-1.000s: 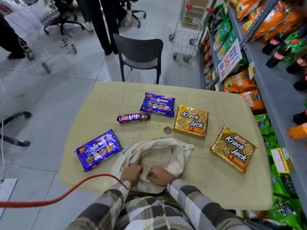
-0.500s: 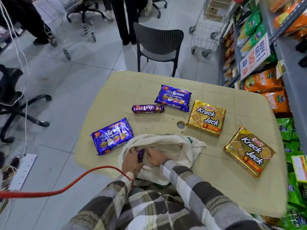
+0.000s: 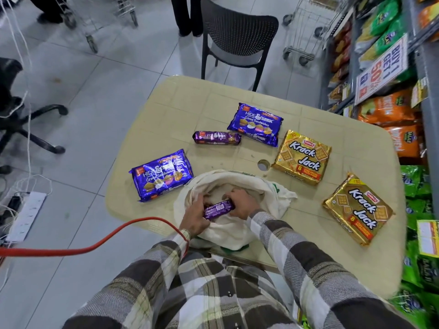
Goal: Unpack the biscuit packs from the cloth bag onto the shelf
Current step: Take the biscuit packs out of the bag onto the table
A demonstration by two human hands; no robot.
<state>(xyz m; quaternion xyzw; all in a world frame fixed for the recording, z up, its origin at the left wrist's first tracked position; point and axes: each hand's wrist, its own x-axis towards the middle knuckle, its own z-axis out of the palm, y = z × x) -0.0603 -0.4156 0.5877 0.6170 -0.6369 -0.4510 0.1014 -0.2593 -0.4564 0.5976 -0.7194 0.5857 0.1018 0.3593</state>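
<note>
A cream cloth bag (image 3: 266, 193) lies open at the near edge of the beige table (image 3: 308, 115). Over its mouth, my left hand (image 3: 193, 217) and my right hand (image 3: 242, 203) both grip a small purple biscuit roll (image 3: 219, 208), one at each end. On the table lie a matching purple roll (image 3: 216, 138), two blue Hide & Seek packs (image 3: 162, 174) (image 3: 256, 123) and two gold Krack Jack packs (image 3: 301, 156) (image 3: 358, 207). The store shelf (image 3: 427, 115) runs along the right.
A dark chair (image 3: 237, 34) stands behind the table, a trolley (image 3: 306, 27) beside it. A person's legs (image 3: 185, 15) are at the back. A red cable (image 3: 95, 245) crosses my left sleeve. An office chair (image 3: 21, 110) and power strip (image 3: 26, 217) are on the left floor.
My hands were inside the bag; now they have drawn a purple biscuit roll up to its mouth, held between both. The view has tilted and shifted.
</note>
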